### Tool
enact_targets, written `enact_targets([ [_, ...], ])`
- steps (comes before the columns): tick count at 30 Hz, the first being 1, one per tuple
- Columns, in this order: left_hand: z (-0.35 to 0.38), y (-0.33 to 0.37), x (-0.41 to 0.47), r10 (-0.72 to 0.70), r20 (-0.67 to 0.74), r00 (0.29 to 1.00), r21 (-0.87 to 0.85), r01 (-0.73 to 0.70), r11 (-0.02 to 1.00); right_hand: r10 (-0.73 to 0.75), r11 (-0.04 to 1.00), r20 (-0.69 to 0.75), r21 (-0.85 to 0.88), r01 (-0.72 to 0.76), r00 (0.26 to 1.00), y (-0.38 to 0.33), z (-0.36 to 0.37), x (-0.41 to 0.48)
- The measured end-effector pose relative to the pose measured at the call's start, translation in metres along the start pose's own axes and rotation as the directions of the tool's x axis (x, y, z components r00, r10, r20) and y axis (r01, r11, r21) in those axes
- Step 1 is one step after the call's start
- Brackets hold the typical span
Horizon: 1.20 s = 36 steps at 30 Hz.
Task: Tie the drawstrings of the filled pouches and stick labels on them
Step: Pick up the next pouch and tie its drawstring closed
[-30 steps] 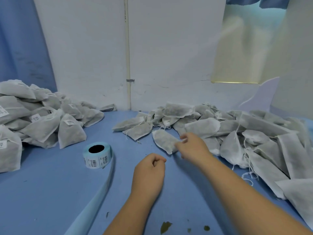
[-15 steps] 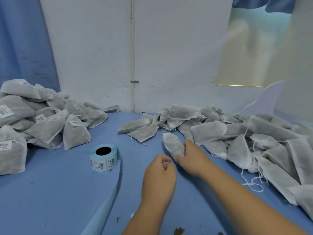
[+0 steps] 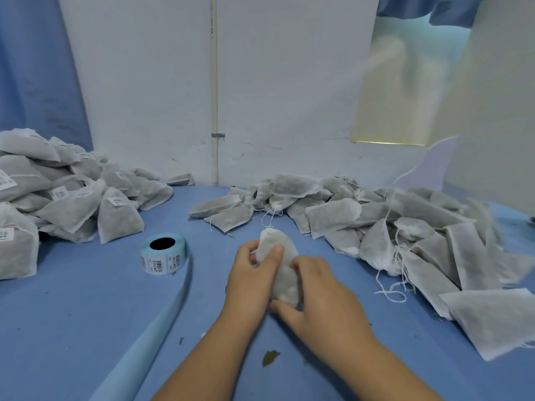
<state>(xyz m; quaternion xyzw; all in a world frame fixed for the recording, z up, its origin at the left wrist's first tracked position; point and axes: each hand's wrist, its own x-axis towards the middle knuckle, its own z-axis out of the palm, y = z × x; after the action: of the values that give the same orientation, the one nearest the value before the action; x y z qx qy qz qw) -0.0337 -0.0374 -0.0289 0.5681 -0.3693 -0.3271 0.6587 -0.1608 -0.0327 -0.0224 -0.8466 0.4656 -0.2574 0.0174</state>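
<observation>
Small white non-woven filled pouch [image 3: 280, 256] at the centre of the blue desk [image 3: 72, 314], between both hands. Left hand [image 3: 252, 280]: grip closed round the pouch's upper end, thumb across its front. Right hand [image 3: 321, 296]: grip closed on the lower part, thumb beneath. Pale blue roll of barcode labels [image 3: 164, 254] stands just left. Heap of labelled grey pouches [image 3: 72, 204] far left. Heap of unlabelled pouches with loose strings [image 3: 405, 227] to the right.

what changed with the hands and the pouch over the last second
The right hand pulled one pouch from the right pile toward the person; the left hand, empty before, now grips it too. Label roll and left pile stayed put.
</observation>
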Motion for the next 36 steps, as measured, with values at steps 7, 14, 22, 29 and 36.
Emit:
enact_targets([
  [7, -0.01, 0.004, 0.001, -0.066, -0.009, 0.998, -0.031, 0.066, 0.997, -0.178, 0.956, 0.045, 0.246, 0.162, 0.983, -0.006, -0.002, -0.009],
  [14, -0.005, -0.003, 0.014, 0.055, -0.126, 0.991, 0.126, -0.039, 0.991, -0.048, 0.938, 0.036, 0.345, 0.033, 0.998, 0.016, 0.005, 0.0],
  [22, -0.003, -0.006, 0.012, 0.269, -0.005, 0.963, 0.562, -0.22, 0.797, 0.156, 0.912, -0.003, 0.385, -0.143, 0.988, 0.048, -0.002, 0.013],
  [29, 0.017, -0.004, -0.017, 0.471, 0.498, 0.728, 0.57, -0.685, 0.455, 0.473, 0.854, -0.104, 0.3, -0.426, 0.875, 0.103, -0.019, 0.021],
  [36, 0.021, -0.018, -0.015, 0.354, 0.614, 0.706, 0.526, -0.7, 0.483, 0.476, 0.873, -0.013, 0.125, -0.471, 0.879, 0.123, -0.017, 0.024],
])
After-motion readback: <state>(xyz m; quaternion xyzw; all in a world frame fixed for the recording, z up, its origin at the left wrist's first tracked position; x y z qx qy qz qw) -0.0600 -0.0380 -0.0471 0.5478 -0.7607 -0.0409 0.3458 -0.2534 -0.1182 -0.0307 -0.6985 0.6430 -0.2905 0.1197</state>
